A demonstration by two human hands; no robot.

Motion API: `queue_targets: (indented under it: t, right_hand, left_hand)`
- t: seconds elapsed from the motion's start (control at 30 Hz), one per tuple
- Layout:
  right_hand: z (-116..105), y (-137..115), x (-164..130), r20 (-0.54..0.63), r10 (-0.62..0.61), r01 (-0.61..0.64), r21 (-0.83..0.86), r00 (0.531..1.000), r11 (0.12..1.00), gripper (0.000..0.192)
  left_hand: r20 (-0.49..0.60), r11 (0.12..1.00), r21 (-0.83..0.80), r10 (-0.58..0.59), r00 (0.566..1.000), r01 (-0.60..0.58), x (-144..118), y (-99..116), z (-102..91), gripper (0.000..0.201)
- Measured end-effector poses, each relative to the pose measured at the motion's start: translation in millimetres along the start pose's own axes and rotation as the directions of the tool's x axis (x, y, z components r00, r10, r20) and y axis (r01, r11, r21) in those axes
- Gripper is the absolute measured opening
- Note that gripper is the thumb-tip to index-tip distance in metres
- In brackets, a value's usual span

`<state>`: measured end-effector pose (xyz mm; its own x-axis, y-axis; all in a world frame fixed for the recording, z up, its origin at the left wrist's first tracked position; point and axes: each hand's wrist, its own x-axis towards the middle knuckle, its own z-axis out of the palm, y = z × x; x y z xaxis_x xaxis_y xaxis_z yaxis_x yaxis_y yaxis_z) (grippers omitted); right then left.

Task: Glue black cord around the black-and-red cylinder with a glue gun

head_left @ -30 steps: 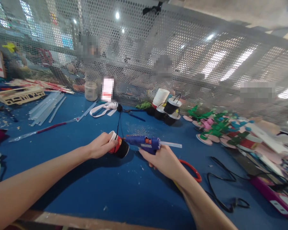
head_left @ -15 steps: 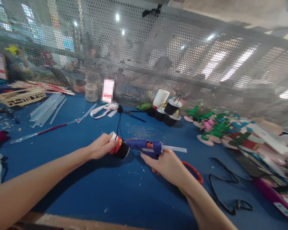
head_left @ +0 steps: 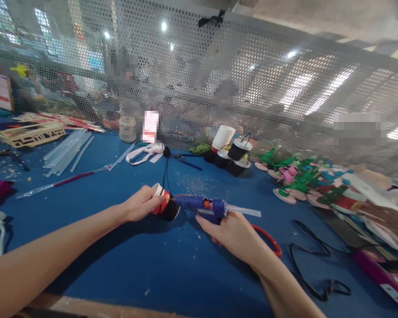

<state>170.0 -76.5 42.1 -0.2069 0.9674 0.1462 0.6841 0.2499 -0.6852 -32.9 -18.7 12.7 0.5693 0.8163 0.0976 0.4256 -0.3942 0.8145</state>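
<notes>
My left hand (head_left: 142,203) grips a paper cup (head_left: 165,204) that is tilted on its side, its white rim toward the hand. Red shows on the cup's middle, and black yarn (head_left: 166,174) covers its lower part and trails up to a dark ball at the back. In my right hand (head_left: 230,229) is a blue hot glue gun (head_left: 199,204), fingers wrapped round its handle. Its nozzle points left and meets the cup's side, or sits very close to it; which one I cannot tell. A clear glue stick (head_left: 243,210) juts from the gun's rear.
Black yarn-wrapped cups (head_left: 239,148) stand by a stack of white cups (head_left: 223,138) at the back. Scissors (head_left: 189,160), white ribbon (head_left: 145,153) and glue sticks (head_left: 66,150) lie leftward. Green and pink craft pieces (head_left: 295,176), a black cord (head_left: 305,265) and a purple power strip (head_left: 380,276) are right.
Almost nothing differs. The whole view has shifted slightly, while both hands keep their hold and the nozzle stays at the cup's side.
</notes>
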Motion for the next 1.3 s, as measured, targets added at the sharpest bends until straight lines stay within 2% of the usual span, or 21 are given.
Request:
queue_targets:
  t: [0.17, 0.47, 0.7, 0.8, 0.9, 1.1, 1.3]
  right_hand:
    - [-3.5, -5.4, 0.7, -0.038, -0.068, 0.067, -0.013, 0.997, 0.998, 0.019]
    - [0.7, -1.2, -2.9, 0.043, -0.022, 0.023, -0.015, 0.999, 1.000, 0.019]
    - [-0.3, -2.7, -1.5, 0.022, -0.041, 0.043, -0.072, 0.999, 0.996, 0.017]
    - [1.0, -2.7, -2.9, -0.021, -0.087, 0.084, -0.098, 0.996, 0.992, 0.017]
    - [2.9, -2.5, -4.3, -0.052, -0.124, 0.119, -0.104, 0.991, 0.987, 0.018]
    - [5.2, -7.1, -8.1, -0.001, -0.189, 0.185, -0.193, 0.982, 0.964, 0.018]
    - [6.8, -10.4, -9.3, 0.063, -0.207, 0.216, -0.222, 0.976, 0.951, 0.019]
  left_hand:
    - [-0.001, 1.000, -0.003, 0.004, 1.000, -0.004, -1.4, -0.6, 0.2, 0.030]
    - [-0.013, 0.999, -0.019, -0.042, 0.999, 0.041, -0.7, -1.6, 0.3, 0.031]
    - [-0.009, 0.998, -0.025, -0.061, 0.998, 0.061, -0.8, 2.1, 0.2, 0.030]
    - [-0.006, 0.995, -0.061, -0.079, 0.997, 0.078, -0.3, 2.1, 0.6, 0.030]
    - [-0.027, 0.982, -0.120, -0.147, 0.989, 0.143, 0.4, -0.4, 1.9, 0.029]
    - [-0.038, 0.938, -0.273, -0.231, 0.972, 0.212, 2.5, -3.6, 5.8, 0.028]
    - [-0.060, 0.925, -0.297, -0.265, 0.962, 0.236, 4.3, -2.5, 6.5, 0.029]
